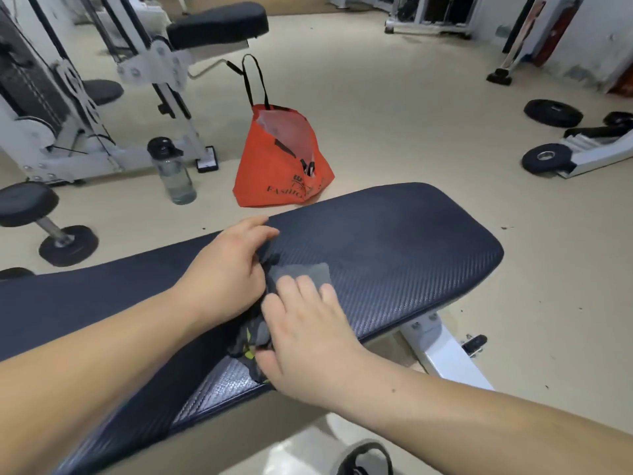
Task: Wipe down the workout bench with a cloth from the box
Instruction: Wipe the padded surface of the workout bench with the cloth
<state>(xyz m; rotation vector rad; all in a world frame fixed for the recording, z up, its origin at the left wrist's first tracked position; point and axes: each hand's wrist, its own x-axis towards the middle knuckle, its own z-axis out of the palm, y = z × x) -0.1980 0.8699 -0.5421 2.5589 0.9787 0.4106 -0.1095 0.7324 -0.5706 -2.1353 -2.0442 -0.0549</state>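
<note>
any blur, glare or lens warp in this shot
Head view: wide-angle warp bows the bench pad and the floor edges; the right hand is softened by motion blur, the left hand a little sharper; the cloth looks smeared; even indoor light with soft sheen on the pad, no harsh glare.

One head-worn wide-angle camera looks forward and down from above the near side of the bench point(394, 241), close enough that both forearms fill the lower frame. The left hand point(222, 269) and right hand point(308, 337) sit near centre. Beyond the bench the view reaches the floor, an orange bag point(277, 166) and gym machines point(85, 97) at upper left.
</note>
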